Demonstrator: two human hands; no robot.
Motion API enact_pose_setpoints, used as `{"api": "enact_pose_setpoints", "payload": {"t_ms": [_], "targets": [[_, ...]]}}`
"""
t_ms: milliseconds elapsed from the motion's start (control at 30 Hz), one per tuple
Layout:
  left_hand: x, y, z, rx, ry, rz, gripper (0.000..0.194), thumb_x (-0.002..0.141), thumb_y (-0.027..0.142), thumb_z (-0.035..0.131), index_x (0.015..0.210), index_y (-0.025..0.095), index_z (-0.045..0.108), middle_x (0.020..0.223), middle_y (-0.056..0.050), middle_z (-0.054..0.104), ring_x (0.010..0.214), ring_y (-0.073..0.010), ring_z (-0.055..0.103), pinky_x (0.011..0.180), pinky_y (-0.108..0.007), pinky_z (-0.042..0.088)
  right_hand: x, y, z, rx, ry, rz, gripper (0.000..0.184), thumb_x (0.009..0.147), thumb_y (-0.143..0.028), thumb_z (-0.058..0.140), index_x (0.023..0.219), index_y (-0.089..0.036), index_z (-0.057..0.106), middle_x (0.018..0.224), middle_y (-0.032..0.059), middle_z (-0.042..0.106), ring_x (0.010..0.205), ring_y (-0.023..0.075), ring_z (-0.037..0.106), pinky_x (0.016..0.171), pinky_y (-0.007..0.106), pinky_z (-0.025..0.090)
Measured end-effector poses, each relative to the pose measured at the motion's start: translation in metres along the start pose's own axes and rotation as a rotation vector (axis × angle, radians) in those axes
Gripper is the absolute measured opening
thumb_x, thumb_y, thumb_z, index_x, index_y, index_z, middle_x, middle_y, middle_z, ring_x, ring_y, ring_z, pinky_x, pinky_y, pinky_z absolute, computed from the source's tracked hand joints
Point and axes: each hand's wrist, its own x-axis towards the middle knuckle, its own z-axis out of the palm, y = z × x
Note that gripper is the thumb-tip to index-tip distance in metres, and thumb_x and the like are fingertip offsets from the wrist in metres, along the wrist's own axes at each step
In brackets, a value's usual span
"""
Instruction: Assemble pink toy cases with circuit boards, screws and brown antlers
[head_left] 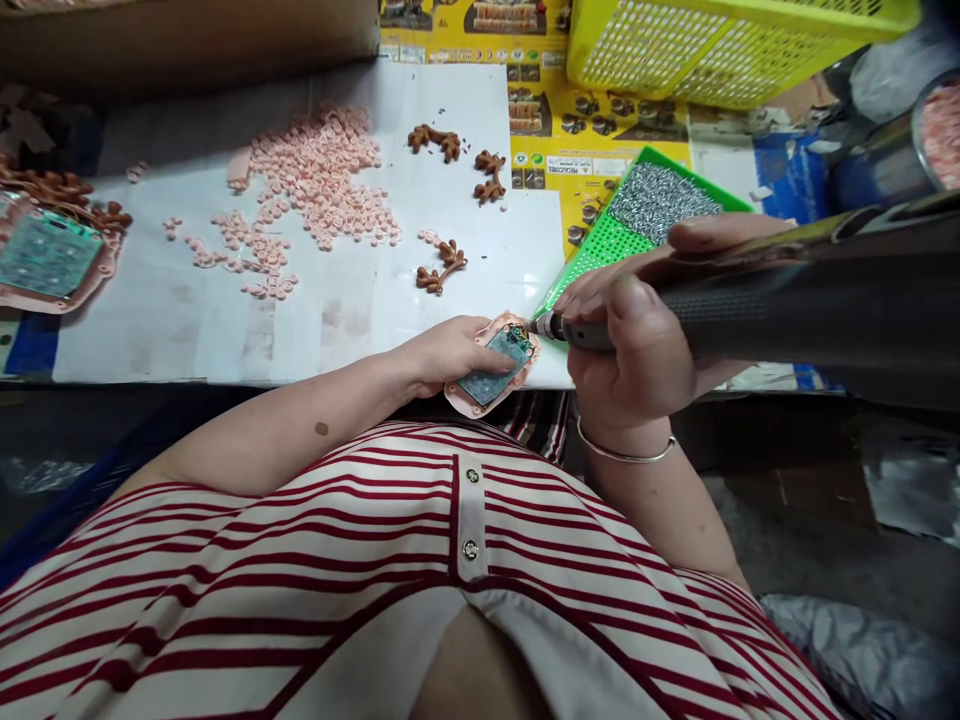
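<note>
My left hand (459, 352) grips a pink plastic housing (480, 402) at the table's front edge, its thumb lying across the green circuit board (491, 375) inside. My right hand (637, 340) is wrapped round a dark electric screwdriver (750, 300), held nearly level. The screwdriver's tip meets the upper right of the housing, near some small wires; whether a screw sits under it is too small to tell. Brown antler-shaped pieces (450, 268) lie just beyond my left hand. Past the screwdriver, a green perforated tray (592, 250) holds a heap of metal screws (656, 200).
Small pink rings (322, 180) are heaped on the white table cover (300, 345). At the left lies another pink housing (105, 265) with a board and brown antlers. A yellow basket (675, 50) stands at the back right, a cardboard box (187, 45) at the back left.
</note>
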Motion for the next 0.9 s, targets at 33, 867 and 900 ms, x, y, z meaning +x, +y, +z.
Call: {"api": "enact_pose_setpoints", "payload": {"t_ms": [33,867,900], "targets": [[0.0,0.0,0.0,-0.001,0.001,0.0,0.015,0.074,0.005,0.07,0.087,0.011,0.066,0.074,-0.002,0.071,0.063,-0.013,0.064,0.068,-0.026,0.051,0.0,-0.002,0.002,0.004,0.041,-0.06,0.037,0.085,-0.043,0.067,0.117,-0.038,0.05,0.097,0.0,0.051,0.064,0.0136,0.061,0.061,0.037,0.062],[0.007,-0.002,0.001,-0.029,0.012,-0.025,0.012,0.07,0.003,0.068,0.077,0.012,0.066,0.068,-0.003,0.071,0.058,-0.0133,0.065,0.063,-0.025,0.05,0.015,0.004,0.017,0.028,0.03,-0.248,0.02,0.083,-0.032,0.074,0.101,-0.033,0.065,0.069,-0.0054,0.047,0.047,0.0102,0.051,0.042,0.026,0.046],[0.007,-0.002,0.0,-0.028,0.015,-0.028,0.011,0.07,0.002,0.068,0.076,0.011,0.066,0.068,-0.003,0.07,0.058,-0.0133,0.064,0.063,-0.025,0.05,0.015,0.005,0.018,0.047,0.037,-0.248,0.021,0.082,-0.03,0.075,0.1,-0.033,0.066,0.066,-0.0061,0.046,0.046,0.0103,0.05,0.041,0.026,0.045]]}}
